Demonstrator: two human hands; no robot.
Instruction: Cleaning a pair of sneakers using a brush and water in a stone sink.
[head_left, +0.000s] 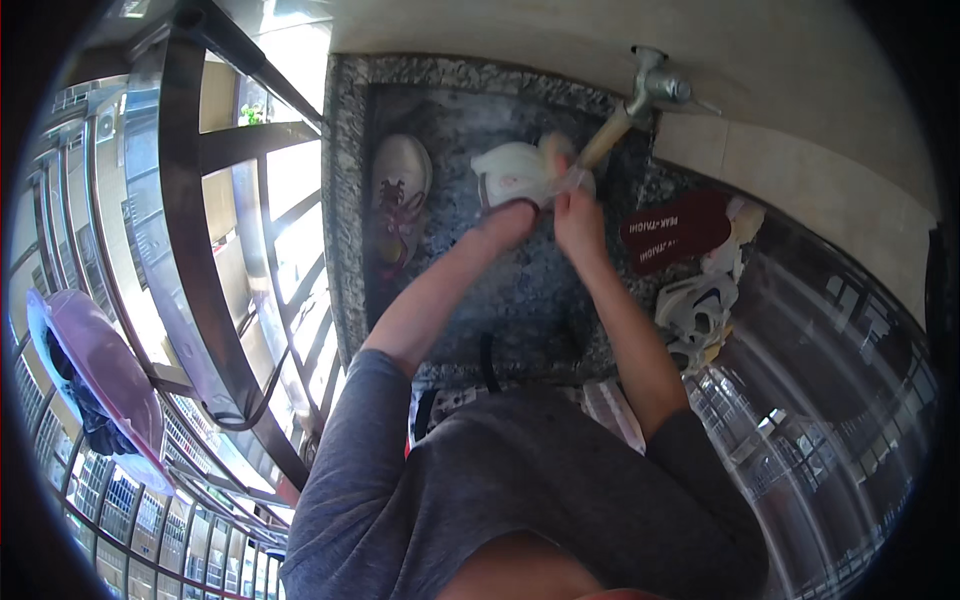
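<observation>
A white shoe (510, 171) is held up over the dark stone sink (495, 315). My left hand (516, 223) reaches into its dark red collar, so the fingers are hidden. At the shoe's right side my right hand (580, 221) is closed on a brush-like tool (574, 178), pale with a clear handle part. Motion blur hides its exact shape. Just above that hand ends the yellowish hose (604, 141) of a metal tap (660, 86). Another pale shoe (403, 169) with dark red laces lies along the sink's left side.
On the ledge at right lie dark red insoles (675, 229) bearing writing, beside white shoes (697, 311). A tiled wall (795, 165) rises behind the tap. Metal window bars (217, 247) stand close at left, with a purple basin (105, 360) holding dark cloth beyond.
</observation>
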